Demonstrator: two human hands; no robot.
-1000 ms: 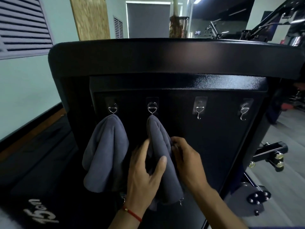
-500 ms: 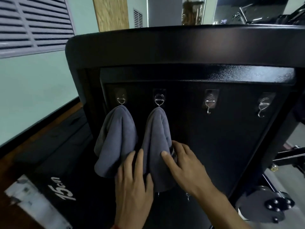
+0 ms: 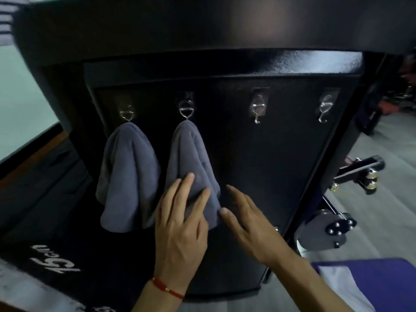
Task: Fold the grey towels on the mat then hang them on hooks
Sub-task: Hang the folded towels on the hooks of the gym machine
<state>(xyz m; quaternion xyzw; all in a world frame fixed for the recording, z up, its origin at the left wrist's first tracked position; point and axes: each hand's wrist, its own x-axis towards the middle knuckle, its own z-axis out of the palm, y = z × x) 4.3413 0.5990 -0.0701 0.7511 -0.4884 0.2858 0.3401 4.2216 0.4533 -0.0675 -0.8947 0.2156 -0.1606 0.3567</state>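
White "15cm" print (image 3: 54,258) on black block, near left. Left hand (image 3: 180,228), red cord at wrist, fingers straight, resting on second grey towel (image 3: 191,163). Right hand (image 3: 249,226) open, thumb tip at that towel's right edge. First grey towel (image 3: 128,174) hangs just left. Farther: four metal hooks; left two (image 3: 186,111) hold towels, right two (image 3: 257,111) bare.

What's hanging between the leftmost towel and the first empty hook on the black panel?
In the head view, the second grey towel hangs there from its own hook, with the left hand touching its lower part.
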